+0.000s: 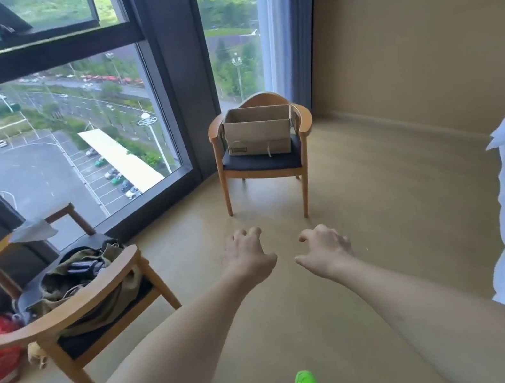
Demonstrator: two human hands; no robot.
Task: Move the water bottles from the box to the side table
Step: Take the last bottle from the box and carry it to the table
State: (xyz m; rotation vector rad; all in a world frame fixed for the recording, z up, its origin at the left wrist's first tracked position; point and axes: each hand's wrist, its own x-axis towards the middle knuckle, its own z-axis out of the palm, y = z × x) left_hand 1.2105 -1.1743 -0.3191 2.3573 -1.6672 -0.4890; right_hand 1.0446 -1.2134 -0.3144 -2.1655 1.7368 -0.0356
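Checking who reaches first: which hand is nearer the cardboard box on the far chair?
Roughly equal; the right hand may be slightly nearer. The box sits well beyond both on the far chair, the left hand below its left side, the right hand below its right side.

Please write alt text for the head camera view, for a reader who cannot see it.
Two empty hands, left hand and right hand, reach forward with loosely curled fingers toward an open brown cardboard box on a wooden armchair with a dark seat cushion by a tall window. No water bottles are visible.
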